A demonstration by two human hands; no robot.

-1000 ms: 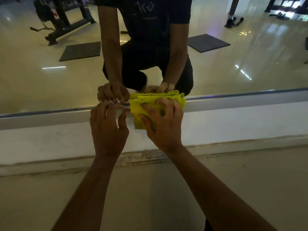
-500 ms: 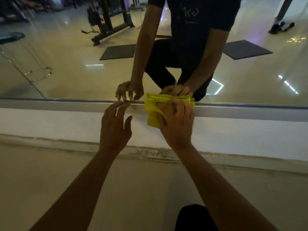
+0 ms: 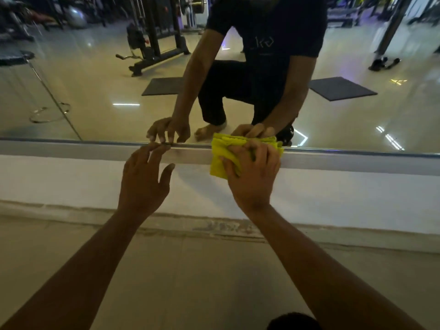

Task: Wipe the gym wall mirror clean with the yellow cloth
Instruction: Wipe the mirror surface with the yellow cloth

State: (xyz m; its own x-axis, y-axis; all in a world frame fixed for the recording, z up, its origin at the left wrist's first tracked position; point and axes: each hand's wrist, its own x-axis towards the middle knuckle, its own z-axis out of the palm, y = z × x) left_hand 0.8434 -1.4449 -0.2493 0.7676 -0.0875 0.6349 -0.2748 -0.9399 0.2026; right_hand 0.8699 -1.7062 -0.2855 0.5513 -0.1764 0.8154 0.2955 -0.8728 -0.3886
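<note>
the yellow cloth (image 3: pixel 222 160), soft and folded thick, sits bunched under your right hand (image 3: pixel 252 177) whose fingers clamp it against the mirror (image 3: pixel 95 91) frame's lower edge, so keep gripping mid-fold while your left hand (image 3: pixel 145 179) rests fingers apart.

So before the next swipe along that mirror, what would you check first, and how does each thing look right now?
1. Folded yellow cloth secure in the right hand: ok, fingers curl round it.
2. Cloth meets the big wall mirror: ok, its top edge sits at the glass's bottom edge.
3. Left hand out of the cloth's path: ok, it is apart from the cloth, fingertips at the grey metal strip under the glass.
4. Way along the strip free: ok, nothing on it either side.
5. Cloth clean enough: cannot tell.
6. Smears left on the glass: cannot tell in the dim light.
</note>
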